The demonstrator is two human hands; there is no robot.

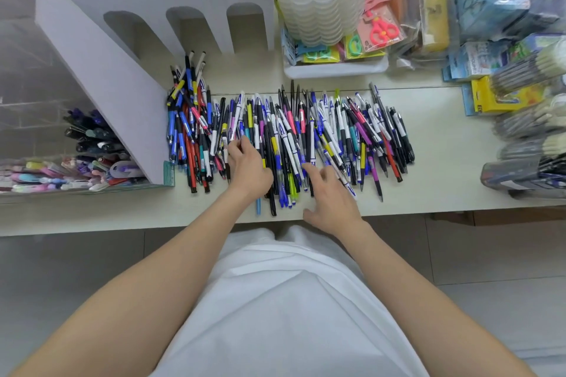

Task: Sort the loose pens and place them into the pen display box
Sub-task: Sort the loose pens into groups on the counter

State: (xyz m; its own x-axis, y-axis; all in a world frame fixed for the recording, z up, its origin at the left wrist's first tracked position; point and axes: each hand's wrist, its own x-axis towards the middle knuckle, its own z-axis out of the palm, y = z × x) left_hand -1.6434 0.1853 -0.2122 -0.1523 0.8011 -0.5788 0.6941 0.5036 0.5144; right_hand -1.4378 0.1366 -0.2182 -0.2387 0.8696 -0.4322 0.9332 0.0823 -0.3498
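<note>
Plastic pens [306, 135] in blue, black, white, pink and yellow lie in a wide loose heap along the middle of the bench [444, 168], from just beside the box to well short of the right-hand packs. Nearly all run with their long axis from the far edge toward the near edge, tips toward the person, so they sit almost in line with both forearms. A tighter bunch of blue, red and black ones lies at the heap's left end, touching the box's side wall.

The left hand [248, 168] rests on the left-centre of the heap, fingers curled down onto 1 or 2 pens near a white barrel; whether it is actually pinching one I cannot tell, since the fingertips are hidden among the barrels. The right hand [332, 196] lies flat near the front edge with fingers spread, index reaching across a blue-and-white pen, holding nothing.

The box [101, 70], pale lilac card with a clear front, stands at the bench's left end; its tiers already hold dark pens and pastel ones.

The left hand is the nearer to the box, which lies to its left. My judgement is that sorting is at an early stage, and that any pen lifted would need to turn from its front-to-back lie to suit the sloping tiers.
</note>
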